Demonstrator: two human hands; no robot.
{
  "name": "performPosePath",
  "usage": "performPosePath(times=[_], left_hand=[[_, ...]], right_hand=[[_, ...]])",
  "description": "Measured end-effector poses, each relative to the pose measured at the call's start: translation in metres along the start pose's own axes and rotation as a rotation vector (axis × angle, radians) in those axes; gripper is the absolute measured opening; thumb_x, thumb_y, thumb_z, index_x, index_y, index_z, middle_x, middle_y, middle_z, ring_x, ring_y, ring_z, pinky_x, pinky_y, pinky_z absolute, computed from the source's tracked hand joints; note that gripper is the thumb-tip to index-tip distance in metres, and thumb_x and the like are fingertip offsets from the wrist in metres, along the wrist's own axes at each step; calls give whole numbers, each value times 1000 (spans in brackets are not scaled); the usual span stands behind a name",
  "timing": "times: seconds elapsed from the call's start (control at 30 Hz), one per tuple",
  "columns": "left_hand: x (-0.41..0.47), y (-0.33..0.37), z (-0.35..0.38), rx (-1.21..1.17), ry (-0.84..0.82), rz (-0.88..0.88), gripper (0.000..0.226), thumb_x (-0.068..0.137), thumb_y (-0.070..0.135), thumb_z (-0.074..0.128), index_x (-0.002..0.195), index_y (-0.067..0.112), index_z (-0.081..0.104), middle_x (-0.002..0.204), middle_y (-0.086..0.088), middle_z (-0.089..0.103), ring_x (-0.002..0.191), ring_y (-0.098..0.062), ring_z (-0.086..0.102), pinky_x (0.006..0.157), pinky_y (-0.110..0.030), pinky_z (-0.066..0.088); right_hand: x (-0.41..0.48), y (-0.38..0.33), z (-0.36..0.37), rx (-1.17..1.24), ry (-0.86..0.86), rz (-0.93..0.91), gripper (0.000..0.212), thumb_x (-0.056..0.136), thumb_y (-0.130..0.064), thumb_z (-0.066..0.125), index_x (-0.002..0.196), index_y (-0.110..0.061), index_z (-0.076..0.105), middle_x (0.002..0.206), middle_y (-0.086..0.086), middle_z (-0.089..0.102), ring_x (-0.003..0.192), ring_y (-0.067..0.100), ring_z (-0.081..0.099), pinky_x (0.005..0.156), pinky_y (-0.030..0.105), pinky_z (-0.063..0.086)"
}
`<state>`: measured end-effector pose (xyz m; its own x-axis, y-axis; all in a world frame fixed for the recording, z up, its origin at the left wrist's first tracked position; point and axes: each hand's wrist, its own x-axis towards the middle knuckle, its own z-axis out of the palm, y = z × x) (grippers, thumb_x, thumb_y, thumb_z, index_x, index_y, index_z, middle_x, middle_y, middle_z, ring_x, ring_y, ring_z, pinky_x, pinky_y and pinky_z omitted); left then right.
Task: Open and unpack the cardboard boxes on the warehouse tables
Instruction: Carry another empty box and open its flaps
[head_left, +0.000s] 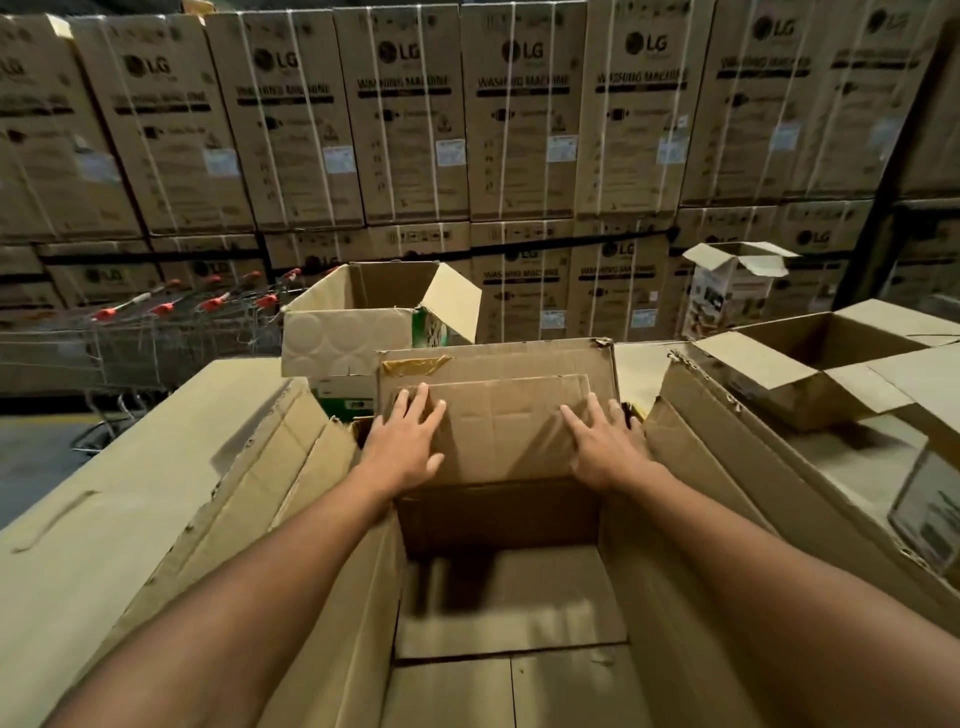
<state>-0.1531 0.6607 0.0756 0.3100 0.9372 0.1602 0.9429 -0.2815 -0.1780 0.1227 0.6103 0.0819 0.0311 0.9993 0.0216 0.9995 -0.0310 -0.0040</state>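
Far left, a row of shopping carts (156, 332) with red handles stands on the floor, just past the edge of a wide cardboard sheet (104, 493). Next over is the big open box (509, 597), right in front of the person and between both forearms. Its left flap (291, 467) is folded outward with a ragged edge. The inside looks bare down to the bottom panels, so there's plenty of room in there.

Behind it, touching or nearly so, sits another open box (363, 312) with green print on its side.

The left hand (402, 441) lies flat on the big box's far flap (498, 374), grip spread, fingers straight. The right hand (605, 447) does the same near that flap's right edge, grip spread too, nothing pinched. The flap stands roughly upright with old tape at its top left corner.

The right flap (701, 467) leans outward, its edge torn. Just beyond it is a third open box (831, 374), and further back a small printed box (727, 291). Stacked washing machine cartons (519, 130) wall off the whole back.
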Motion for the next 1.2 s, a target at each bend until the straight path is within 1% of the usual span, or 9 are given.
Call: performPosePath(times=[0.07, 0.17, 0.3, 0.4, 0.57, 0.8, 0.97, 1.07, 1.2], left_hand=[[3, 0, 15, 9, -1, -3, 87, 94, 53, 50, 158, 28, -5, 164, -7, -19, 152, -31, -9, 119, -56, 22], [2, 6, 17, -1, 5, -11, 92, 94, 56, 49, 156, 26, -12, 162, -9, -24, 151, -34, -15, 120, -57, 14], [0, 9, 13, -14, 37, -14, 85, 96, 56, 45, 158, 24, -4, 164, -13, -17, 151, -34, -11, 121, -55, 13], [-10, 14, 9, -21, 25, 8, 76, 99, 53, 42, 158, 25, 3, 165, -12, -11, 152, -31, -7, 122, -53, 15], [-39, 28, -12, -92, -23, 14, 73, 101, 48, 42, 159, 24, 4, 166, -11, -6, 153, -29, -3, 121, -51, 19], [-108, 53, -72, -244, 51, -8, 75, 101, 45, 44, 158, 21, 2, 166, -10, -3, 153, -28, 1, 121, -49, 23], [-179, 84, -110, -418, 105, 40, 76, 100, 43, 49, 159, 26, 4, 166, -6, 0, 153, -23, 0, 120, -49, 24], [-224, 105, -134, -497, 123, 81, 77, 99, 42, 51, 159, 29, 4, 167, -4, 0, 153, -21, -1, 122, -45, 20], [-291, 134, -168, -575, 144, 136, 75, 99, 43, 51, 159, 30, 7, 166, -4, 2, 153, -20, -2, 121, -41, 14]], right_hand=[[4, 6, 13, -95, -32, 3, 87, 95, -31, 51, 157, -33, -10, 165, 15, -15, 151, 42, -4, 121, 58, 2], [4, 4, 26, -128, -12, 12, 95, 94, -34, 54, 156, -31, -18, 163, 18, -19, 152, 40, -5, 122, 54, 3], [0, -6, 22, -54, -12, 29, 93, 93, -32, 55, 158, -26, -11, 163, 20, -17, 152, 38, -8, 122, 51, 7], [-12, -12, 16, 14, -30, 6, 91, 93, -32, 57, 159, -24, -6, 164, 18, -15, 153, 36, -5, 120, 51, 17], [-50, -20, 0, 88, -60, -26, 91, 94, -31, 58, 159, -23, -5, 165, 15, -14, 153, 33, -3, 117, 52, 27], [-138, -17, -36, 124, -9, -83, 89, 93, -32, 58, 159, -24, 0, 166, 15, -7, 153, 32, 6, 117, 50, 30], [-220, -5, -64, 203, 61, -84, 87, 91, -40, 60, 159, -24, 8, 165, 18, 2, 150, 34, 18, 116, 50, 33], [-271, 3, -79, 263, 110, -84, 85, 92, -43, 60, 159, -24, 12, 164, 20, 8, 147, 36, 27, 116, 47, 33], [-333, 5, -92, 351, 181, -121, 82, 92, -43, 62, 158, -23, 17, 164, 16, 16, 148, 32, 26, 118, 45, 30]])
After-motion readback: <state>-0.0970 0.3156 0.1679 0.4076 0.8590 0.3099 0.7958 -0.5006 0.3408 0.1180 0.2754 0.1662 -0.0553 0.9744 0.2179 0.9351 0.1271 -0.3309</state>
